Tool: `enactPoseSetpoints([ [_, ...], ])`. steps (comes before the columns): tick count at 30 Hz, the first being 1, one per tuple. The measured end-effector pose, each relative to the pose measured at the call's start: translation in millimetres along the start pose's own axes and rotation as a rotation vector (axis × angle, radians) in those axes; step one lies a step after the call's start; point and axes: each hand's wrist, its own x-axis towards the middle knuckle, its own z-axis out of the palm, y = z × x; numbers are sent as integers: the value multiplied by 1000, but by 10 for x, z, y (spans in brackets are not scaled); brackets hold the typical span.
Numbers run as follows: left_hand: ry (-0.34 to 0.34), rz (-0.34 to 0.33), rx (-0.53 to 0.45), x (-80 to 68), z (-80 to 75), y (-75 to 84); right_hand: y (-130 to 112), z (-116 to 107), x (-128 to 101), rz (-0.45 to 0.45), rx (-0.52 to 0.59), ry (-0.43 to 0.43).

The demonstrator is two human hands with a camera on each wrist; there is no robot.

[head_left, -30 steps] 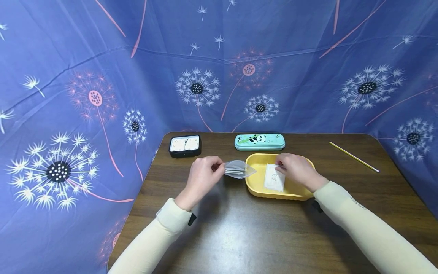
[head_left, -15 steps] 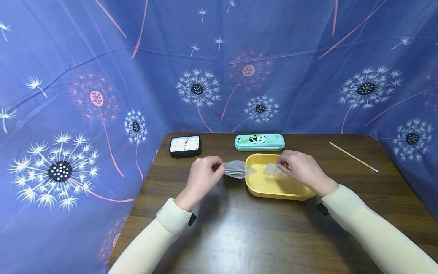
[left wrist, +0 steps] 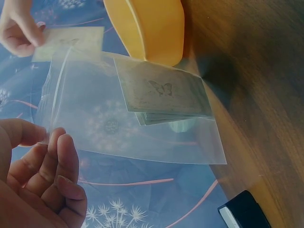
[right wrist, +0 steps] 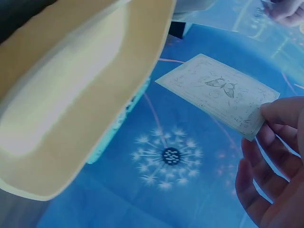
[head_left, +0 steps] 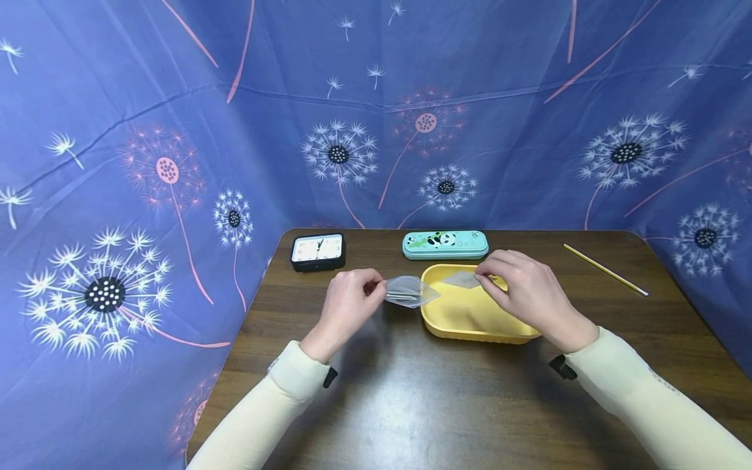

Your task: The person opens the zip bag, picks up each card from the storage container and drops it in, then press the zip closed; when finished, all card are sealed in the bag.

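A clear zip bag (left wrist: 95,109) hangs from my left hand (head_left: 348,303), which pinches its edge between thumb and fingers. Inside the bag lies a small stack of cards (left wrist: 164,90), the front one printed with a butterfly. With thumb and fingertips, my right hand (head_left: 531,287) pinches one card (right wrist: 221,92) by its end, a butterfly drawn on its pale face. That card is held above the far left part of a yellow oval basket (head_left: 470,316), to the right of the bag. In the head view the bag's tip overlaps the basket's left rim.
A black-framed clock (head_left: 318,250) lies at the back left of the brown table (head_left: 364,405). Behind the basket is a mint panda pencil case (head_left: 445,245). A yellow pencil (head_left: 606,269) lies at the right. Blue dandelion-print cloth (head_left: 499,78) hangs behind.
My right hand has lifted the card up out of the basket and tilted it from near upright to nearly level, pointing left. The left hand and bag have stayed in place.
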Motion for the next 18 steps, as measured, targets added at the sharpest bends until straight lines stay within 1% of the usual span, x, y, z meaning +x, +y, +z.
enactPoseSetpoints([
  [6,-2,0,-5,2,0,10,-94,-126,109,-47,37,79],
  [12,-9,-10,-9,2,-4,15,-263,-253,232,-71,70,110],
  [18,-12,-9,-12,5,-11,22,-462,-314,326,-138,104,160],
])
